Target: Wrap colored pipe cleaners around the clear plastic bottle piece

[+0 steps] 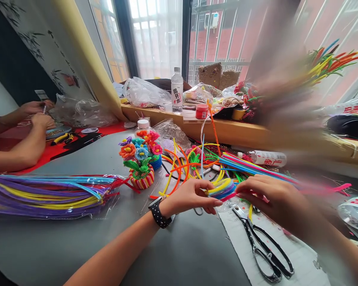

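While between hands [193,194] [264,194], coil [222,189] crosswise.

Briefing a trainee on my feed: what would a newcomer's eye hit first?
Probably the bright fuzzy flowers in their striped pot, left of centre. Next, the colourful coil between the left hand and right hand, then the large scissors at lower right.

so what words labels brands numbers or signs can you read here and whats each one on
"喝开水": upright bottle on the window ledge.
Lying bottle: red print, not clear enough to read.
Red tub: print too small.
Clear container at the right edge: red print, unreadable.
Plastic wrapping above it: red print, too blurred.
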The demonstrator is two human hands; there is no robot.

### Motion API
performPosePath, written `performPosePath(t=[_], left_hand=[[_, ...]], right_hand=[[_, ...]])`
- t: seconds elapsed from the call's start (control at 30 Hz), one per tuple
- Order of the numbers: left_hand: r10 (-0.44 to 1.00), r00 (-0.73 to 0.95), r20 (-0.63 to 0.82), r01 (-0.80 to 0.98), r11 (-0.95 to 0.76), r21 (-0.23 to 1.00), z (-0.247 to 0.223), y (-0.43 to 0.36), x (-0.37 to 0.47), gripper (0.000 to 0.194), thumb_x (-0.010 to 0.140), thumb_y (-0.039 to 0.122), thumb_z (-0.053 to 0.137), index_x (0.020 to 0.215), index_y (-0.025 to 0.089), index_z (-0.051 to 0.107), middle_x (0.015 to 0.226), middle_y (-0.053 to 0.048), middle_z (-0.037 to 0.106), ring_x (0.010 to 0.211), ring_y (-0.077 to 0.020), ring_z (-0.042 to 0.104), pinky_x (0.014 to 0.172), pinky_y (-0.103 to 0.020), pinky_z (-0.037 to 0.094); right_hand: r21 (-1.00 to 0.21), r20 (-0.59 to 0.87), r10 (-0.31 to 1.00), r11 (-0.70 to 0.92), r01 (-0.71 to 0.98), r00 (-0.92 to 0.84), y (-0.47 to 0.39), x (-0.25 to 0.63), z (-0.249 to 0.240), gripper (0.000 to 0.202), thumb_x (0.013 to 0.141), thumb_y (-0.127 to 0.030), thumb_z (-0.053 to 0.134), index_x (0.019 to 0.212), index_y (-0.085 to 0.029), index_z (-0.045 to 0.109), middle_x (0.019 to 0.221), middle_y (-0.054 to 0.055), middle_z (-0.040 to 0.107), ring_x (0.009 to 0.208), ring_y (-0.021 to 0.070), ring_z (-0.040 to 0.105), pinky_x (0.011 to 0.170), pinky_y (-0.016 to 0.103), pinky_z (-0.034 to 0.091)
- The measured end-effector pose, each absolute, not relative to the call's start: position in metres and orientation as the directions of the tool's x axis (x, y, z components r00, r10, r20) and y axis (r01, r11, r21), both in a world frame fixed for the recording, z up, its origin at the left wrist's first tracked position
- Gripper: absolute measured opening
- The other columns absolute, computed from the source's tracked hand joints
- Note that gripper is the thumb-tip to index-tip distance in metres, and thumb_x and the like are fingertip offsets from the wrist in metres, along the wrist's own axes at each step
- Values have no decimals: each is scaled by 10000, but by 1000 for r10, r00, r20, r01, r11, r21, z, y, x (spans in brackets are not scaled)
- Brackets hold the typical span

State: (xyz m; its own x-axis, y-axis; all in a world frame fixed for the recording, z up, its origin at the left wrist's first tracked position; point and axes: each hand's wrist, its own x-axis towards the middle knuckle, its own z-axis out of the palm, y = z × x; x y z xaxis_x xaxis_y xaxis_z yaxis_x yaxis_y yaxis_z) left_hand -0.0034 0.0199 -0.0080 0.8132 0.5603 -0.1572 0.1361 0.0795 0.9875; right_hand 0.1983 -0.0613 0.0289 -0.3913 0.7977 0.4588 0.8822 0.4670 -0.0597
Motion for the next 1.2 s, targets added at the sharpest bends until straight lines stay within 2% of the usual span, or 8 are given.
performPosePath(t=[0.13,0.3,0.43,0.67,0.83,1.03,1.2], left_hand=[[559,821,-115,117,32,993,-9,20,-4,337,604,375,698,783,140,535,621,3,606,599,-100,597,544,-192,424],[562,825,-62,116,-62,991,-9,19,-4,336,605,345,700,803,145,516,621,25,553,575,-84,561,493,-173,384],[555,827,-89,120,-20,993,-8,18,-3,257,667,317,656,794,139,520,666,-15,610,624,-104,607,532,-176,404],[552,828,-94,112,1,994,-9,18,-4,253,660,325,666,781,138,546,642,-10,613,614,-102,615,534,-171,418],[520,850,-88,82,36,996,-5,18,-7,240,642,317,681,728,129,559,568,10,593,553,-99,610,507,-166,429],[475,878,-59,10,105,994,-2,20,-13,244,633,304,691,750,107,607,603,-15,625,513,-110,609,482,-188,444],[482,876,-27,-93,223,970,2,21,-15,287,555,312,743,708,105,618,602,-17,637,435,-106,583,444,-206,441]], right_hand=[[-60,473,804,437,897,-360,-62,197,29,148,821,-304,466,794,-207,574,703,-39,587,590,57,528,514,156,396],[-89,443,834,405,910,-328,-64,199,27,183,829,-330,446,784,-208,574,668,-34,570,548,56,502,490,160,380],[-113,434,844,399,910,-316,-64,200,27,189,828,-326,447,778,-204,582,677,-24,572,565,55,501,500,156,374],[-173,433,842,428,887,-322,-62,200,29,222,830,-352,442,778,-200,596,697,-12,584,591,53,518,502,139,381],[-311,402,865,438,844,-301,-61,200,35,270,818,-397,457,747,-180,601,683,-4,587,553,41,496,490,128,371],[-488,297,931,338,805,-211,-65,197,40,315,799,-455,466,761,-165,583,681,1,578,565,46,500,516,135,399],[-543,358,916,360,758,-179,-70,196,43,251,787,-407,505,757,-167,570,652,0,559,553,46,504,511,126,419]])
